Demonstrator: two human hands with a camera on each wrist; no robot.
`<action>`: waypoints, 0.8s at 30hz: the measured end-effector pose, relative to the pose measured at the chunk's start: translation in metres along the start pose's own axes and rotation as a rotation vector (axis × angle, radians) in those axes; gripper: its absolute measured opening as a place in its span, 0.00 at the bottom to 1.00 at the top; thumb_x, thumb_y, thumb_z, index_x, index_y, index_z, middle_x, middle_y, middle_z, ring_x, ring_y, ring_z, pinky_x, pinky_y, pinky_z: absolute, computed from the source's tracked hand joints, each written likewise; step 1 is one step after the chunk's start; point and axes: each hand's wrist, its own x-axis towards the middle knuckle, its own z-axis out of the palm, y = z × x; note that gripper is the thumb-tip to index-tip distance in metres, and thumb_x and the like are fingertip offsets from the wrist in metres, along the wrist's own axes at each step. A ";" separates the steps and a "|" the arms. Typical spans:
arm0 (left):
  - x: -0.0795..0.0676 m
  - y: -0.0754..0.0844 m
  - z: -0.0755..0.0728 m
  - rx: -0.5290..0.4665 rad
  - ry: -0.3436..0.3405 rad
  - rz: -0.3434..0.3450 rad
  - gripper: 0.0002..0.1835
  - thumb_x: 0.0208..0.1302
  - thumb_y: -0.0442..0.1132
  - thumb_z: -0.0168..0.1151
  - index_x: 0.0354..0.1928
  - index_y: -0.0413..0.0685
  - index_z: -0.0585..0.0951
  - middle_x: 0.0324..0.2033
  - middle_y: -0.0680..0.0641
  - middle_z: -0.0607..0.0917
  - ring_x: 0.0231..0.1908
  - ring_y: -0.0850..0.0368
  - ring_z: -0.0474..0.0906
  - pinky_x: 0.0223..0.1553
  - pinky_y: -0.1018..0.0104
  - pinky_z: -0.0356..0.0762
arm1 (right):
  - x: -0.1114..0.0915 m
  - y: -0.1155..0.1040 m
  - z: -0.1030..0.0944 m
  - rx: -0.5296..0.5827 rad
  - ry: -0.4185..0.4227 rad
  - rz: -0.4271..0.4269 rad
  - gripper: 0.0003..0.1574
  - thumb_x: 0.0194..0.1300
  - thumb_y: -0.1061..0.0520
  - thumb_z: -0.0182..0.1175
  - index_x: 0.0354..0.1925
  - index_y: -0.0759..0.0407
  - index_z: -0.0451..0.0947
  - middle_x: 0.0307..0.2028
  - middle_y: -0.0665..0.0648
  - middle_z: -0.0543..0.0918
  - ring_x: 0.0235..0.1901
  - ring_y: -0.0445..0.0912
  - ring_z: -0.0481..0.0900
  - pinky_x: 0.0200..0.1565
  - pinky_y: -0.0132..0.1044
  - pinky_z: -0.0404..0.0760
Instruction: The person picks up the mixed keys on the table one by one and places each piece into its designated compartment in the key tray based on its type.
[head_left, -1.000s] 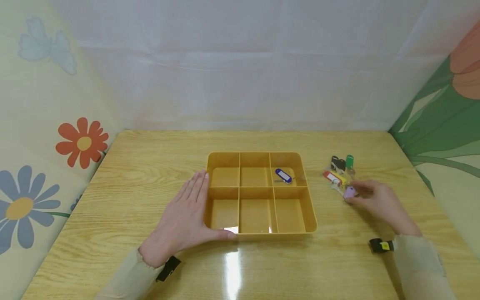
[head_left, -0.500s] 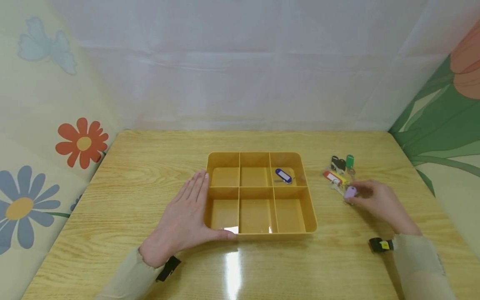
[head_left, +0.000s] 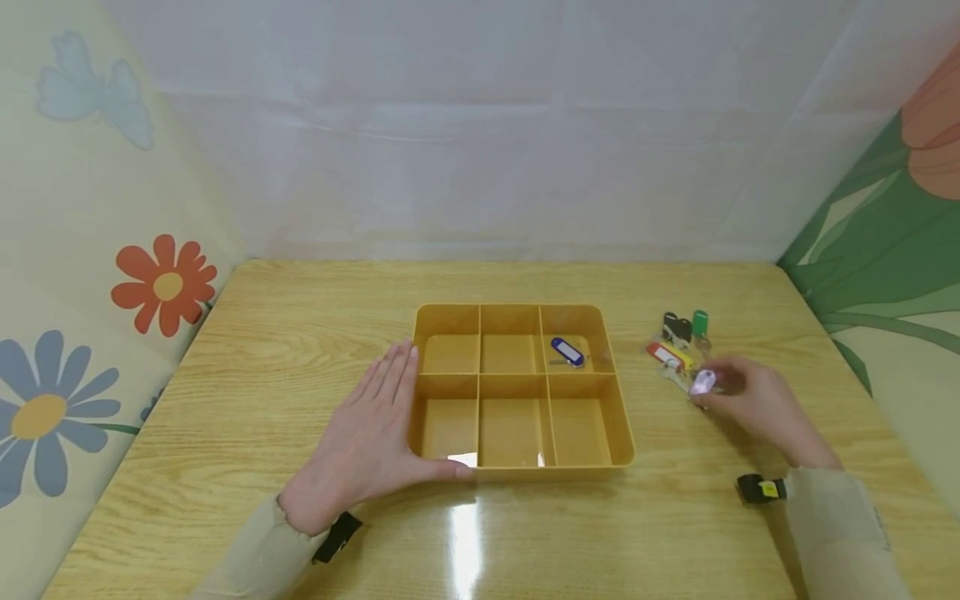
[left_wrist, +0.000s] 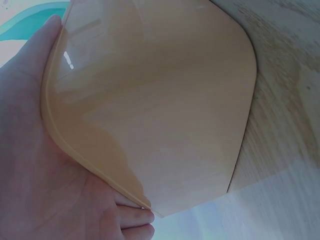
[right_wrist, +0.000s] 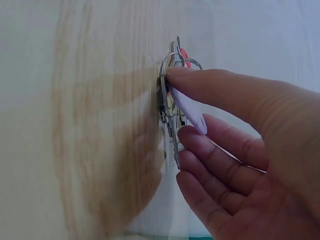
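My left hand [head_left: 367, 433] lies along the left wall of a yellow six-compartment tray [head_left: 517, 473], fingers straight and thumb reaching over the front rim. The left wrist view shows this hand [left_wrist: 75, 175] against the rounded corner of the tray [left_wrist: 160, 110]. Right of the tray, my right hand [head_left: 757, 404] pinches a pale purple key tag [head_left: 702, 383] at the near end of a pile of tagged keys. In the right wrist view the thumb presses by the metal ring while the purple tag [right_wrist: 189, 111] tilts up toward the fingers. A blue key tag [head_left: 567, 352] with a key lies in the back right compartment.
Beside the right hand lie a red key tag [head_left: 665, 356], a yellow key tag [head_left: 684, 358], dark key tags [head_left: 677, 325] and a green key tag [head_left: 700, 322], with keys among them. Patterned panels and a white cloth [head_left: 487, 167] border the wooden table [head_left: 300, 317].
The purple tag has tilted and shifted slightly to the right and upward in my right fingers. My left hand and the tray stay where they were.
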 end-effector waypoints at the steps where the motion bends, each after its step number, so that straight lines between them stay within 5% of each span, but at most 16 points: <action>1: 0.000 0.000 0.000 0.001 0.000 0.000 0.81 0.40 0.93 0.44 0.79 0.37 0.35 0.79 0.37 0.37 0.78 0.46 0.30 0.77 0.52 0.38 | 0.000 0.000 0.000 0.002 0.003 -0.002 0.36 0.62 0.48 0.74 0.60 0.68 0.75 0.49 0.68 0.82 0.48 0.61 0.80 0.50 0.60 0.81; 14: 0.000 0.000 -0.002 0.003 -0.011 0.003 0.80 0.40 0.94 0.42 0.79 0.37 0.34 0.79 0.37 0.36 0.78 0.46 0.30 0.77 0.51 0.39 | 0.000 -0.002 -0.001 -0.012 0.049 -0.021 0.28 0.66 0.62 0.69 0.61 0.69 0.75 0.46 0.68 0.83 0.45 0.61 0.82 0.46 0.59 0.84; 24: 0.000 0.000 -0.001 -0.003 -0.006 0.005 0.80 0.40 0.93 0.42 0.79 0.38 0.34 0.79 0.37 0.36 0.78 0.46 0.30 0.77 0.51 0.39 | 0.000 -0.002 -0.003 -0.014 0.066 -0.003 0.26 0.69 0.63 0.65 0.63 0.68 0.76 0.47 0.69 0.84 0.45 0.61 0.83 0.45 0.57 0.85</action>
